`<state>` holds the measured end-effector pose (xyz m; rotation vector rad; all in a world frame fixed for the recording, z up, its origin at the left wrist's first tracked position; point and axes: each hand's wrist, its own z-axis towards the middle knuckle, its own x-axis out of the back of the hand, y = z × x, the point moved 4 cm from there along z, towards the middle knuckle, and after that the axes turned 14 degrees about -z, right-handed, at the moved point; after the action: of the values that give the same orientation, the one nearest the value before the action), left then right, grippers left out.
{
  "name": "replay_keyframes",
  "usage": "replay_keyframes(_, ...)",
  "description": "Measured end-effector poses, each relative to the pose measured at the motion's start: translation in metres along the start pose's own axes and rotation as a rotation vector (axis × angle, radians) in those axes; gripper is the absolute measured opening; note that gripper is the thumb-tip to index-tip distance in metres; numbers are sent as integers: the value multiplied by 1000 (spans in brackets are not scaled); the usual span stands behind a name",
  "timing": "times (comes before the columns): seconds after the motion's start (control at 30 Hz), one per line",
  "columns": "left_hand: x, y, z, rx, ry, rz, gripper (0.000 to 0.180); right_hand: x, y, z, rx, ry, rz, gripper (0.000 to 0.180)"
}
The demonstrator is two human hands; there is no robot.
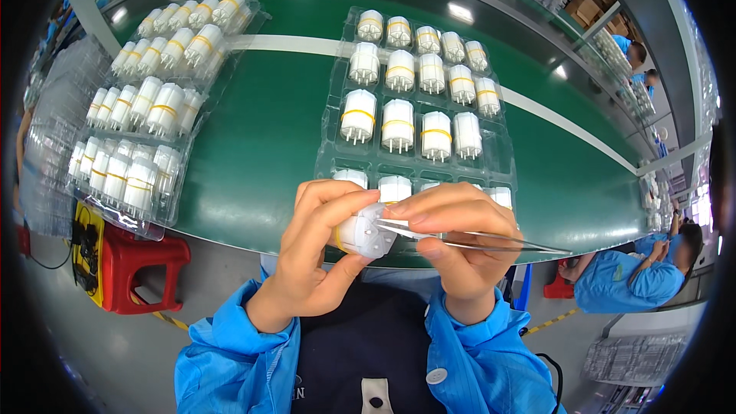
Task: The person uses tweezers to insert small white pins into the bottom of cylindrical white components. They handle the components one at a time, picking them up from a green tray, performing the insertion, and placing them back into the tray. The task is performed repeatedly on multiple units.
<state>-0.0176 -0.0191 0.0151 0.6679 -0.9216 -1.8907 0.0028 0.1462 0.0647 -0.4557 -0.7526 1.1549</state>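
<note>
My left hand [314, 253] grips a small white plastic part [364, 231] with a yellow band and metal pins, its pin end turned to the right. My right hand [460, 241] pinches thin metal tweezers [475, 239], whose tips touch the part's pin end. Both hands hover just in front of a clear plastic tray [491, 157] that holds rows of the same white parts standing upright.
A second clear tray [172, 207] full of white banded parts lies on the left of the green conveyor belt [261, 130]. A red stool [138, 264] stands below it on the floor. Another person in blue [636, 272] sits at the right.
</note>
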Motion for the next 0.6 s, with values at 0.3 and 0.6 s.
replay_keyframes(0.3,-1,-1,-1,35,2,-42,50,-1,-2,2,30,-9,-46,16)
replay_keyframes(0.6,-1,1,3,-133,-35,199,63,-3,0,-3,-72,66,-8,15)
